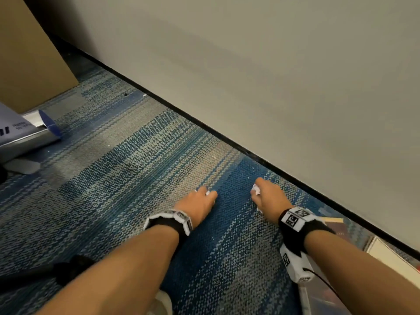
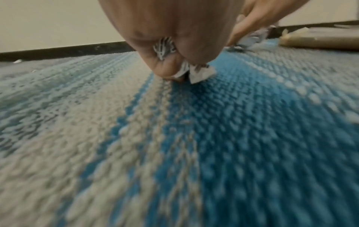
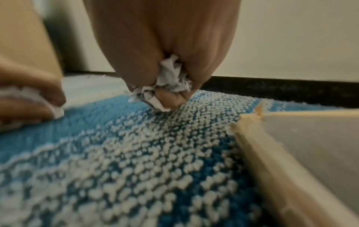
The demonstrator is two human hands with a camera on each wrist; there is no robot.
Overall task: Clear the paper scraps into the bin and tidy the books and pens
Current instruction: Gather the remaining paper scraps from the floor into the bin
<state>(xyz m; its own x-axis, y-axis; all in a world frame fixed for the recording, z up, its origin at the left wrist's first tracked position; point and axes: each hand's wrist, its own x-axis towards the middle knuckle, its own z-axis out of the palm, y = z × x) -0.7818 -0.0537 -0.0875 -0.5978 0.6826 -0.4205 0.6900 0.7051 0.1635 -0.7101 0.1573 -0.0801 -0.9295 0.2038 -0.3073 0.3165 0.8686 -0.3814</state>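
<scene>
Both hands reach down to the blue and grey carpet (image 1: 127, 169) near the wall. My left hand (image 1: 205, 197) grips crumpled white paper scraps (image 2: 194, 70); in the left wrist view they poke out between the curled fingers (image 2: 169, 66), and a corner touches the carpet. My right hand (image 1: 263, 192) holds a bigger wad of crumpled paper scraps (image 3: 170, 83) in its closed fingers (image 3: 170, 98), just above the carpet. Books (image 1: 391, 258) lie on the floor by the right forearm; one worn book corner (image 3: 291, 138) fills the right wrist view's right side.
A grey wall with a black skirting board (image 1: 227, 139) runs diagonally behind the hands. A cardboard panel (image 1: 27, 55) and a silver and grey object with blue trim (image 1: 27, 133) stand at the far left. Dark objects (image 1: 68, 269) lie near the left forearm.
</scene>
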